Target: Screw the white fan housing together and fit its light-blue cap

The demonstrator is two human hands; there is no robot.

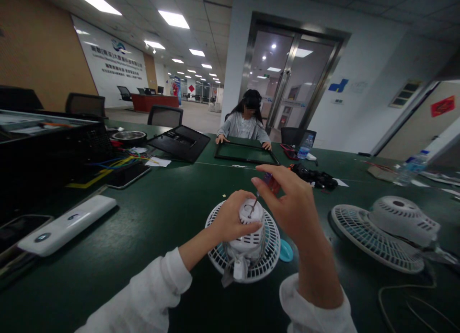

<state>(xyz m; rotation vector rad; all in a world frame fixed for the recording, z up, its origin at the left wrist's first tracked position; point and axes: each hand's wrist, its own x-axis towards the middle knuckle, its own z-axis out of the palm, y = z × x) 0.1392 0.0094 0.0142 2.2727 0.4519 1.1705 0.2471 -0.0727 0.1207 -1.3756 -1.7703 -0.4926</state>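
White shirt sleeves (143,294) lie closest to the lens, running out to both hands. The left hand (233,220) curls around the slotted white motor housing (247,244) of a small desk fan (218,256), its fingers wrapped over the top. The right hand (291,208) pinches a red-handled screwdriver (271,183) between thumb and fingertips, with the thin metal shaft reaching down to the top of the housing. The fan stands on its round grille on the dark green worktop (161,227), a pale blue plastic piece (286,250) just beside it. A second white fan (377,237) lies tilted to the right. Further left sits a white power bank (66,225). At the far end, a co-worker (244,124) rests both hands on a black rectangular frame (246,153).
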